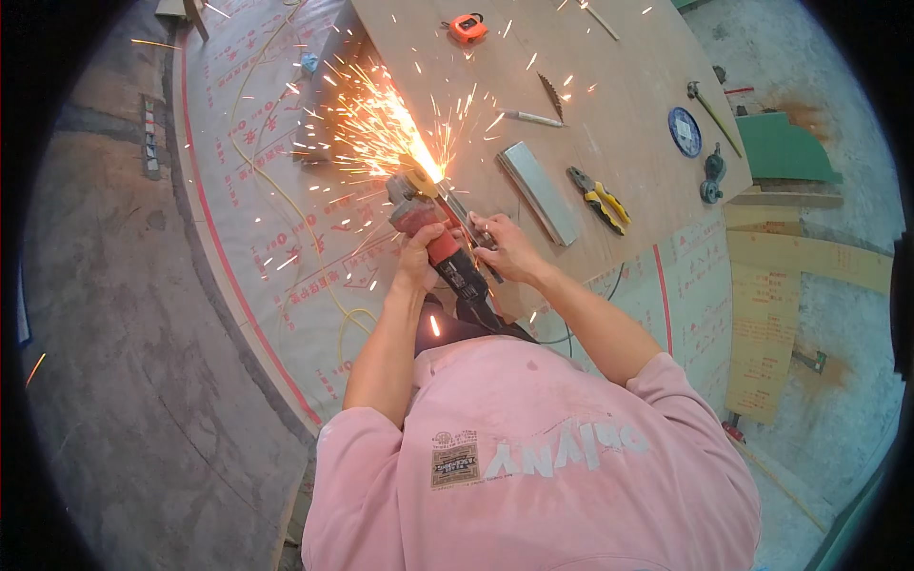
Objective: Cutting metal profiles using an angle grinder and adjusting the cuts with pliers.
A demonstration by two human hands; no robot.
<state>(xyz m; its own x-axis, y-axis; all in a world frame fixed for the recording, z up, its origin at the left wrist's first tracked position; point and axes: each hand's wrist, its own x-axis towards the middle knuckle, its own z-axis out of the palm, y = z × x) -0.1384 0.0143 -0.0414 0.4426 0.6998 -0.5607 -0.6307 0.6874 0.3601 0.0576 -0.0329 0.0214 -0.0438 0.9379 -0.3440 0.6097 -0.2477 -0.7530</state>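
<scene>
Left hand (pixel 416 259) clamped round red angle grinder (pixel 433 228); right hand (pixel 507 249) closed on narrow metal strip (pixel 468 226) at plywood board (pixel 619 105) edge. Sparks (pixel 381 124) fly leftward; yellow pliers (pixel 600 200) nearby.

**Where things lie on the board**

The board (pixel 609 86) lies on a floor sheet (pixel 276 219). The grinder (pixel 433 224) sits over the board's near left edge, with the left hand (pixel 416 262) on its body and the right hand (pixel 509 249) just right of it on a thin metal strip (pixel 466 224). Right of the hands lies a metal channel (pixel 539 190), then pliers (pixel 599 199). Behind them lie a pen (pixel 533 118) and a saw blade (pixel 551 95). A tape measure (pixel 466 29) rests at the far edge. A disc (pixel 684 131) and a hammer (pixel 714 116) lie far right.
</scene>
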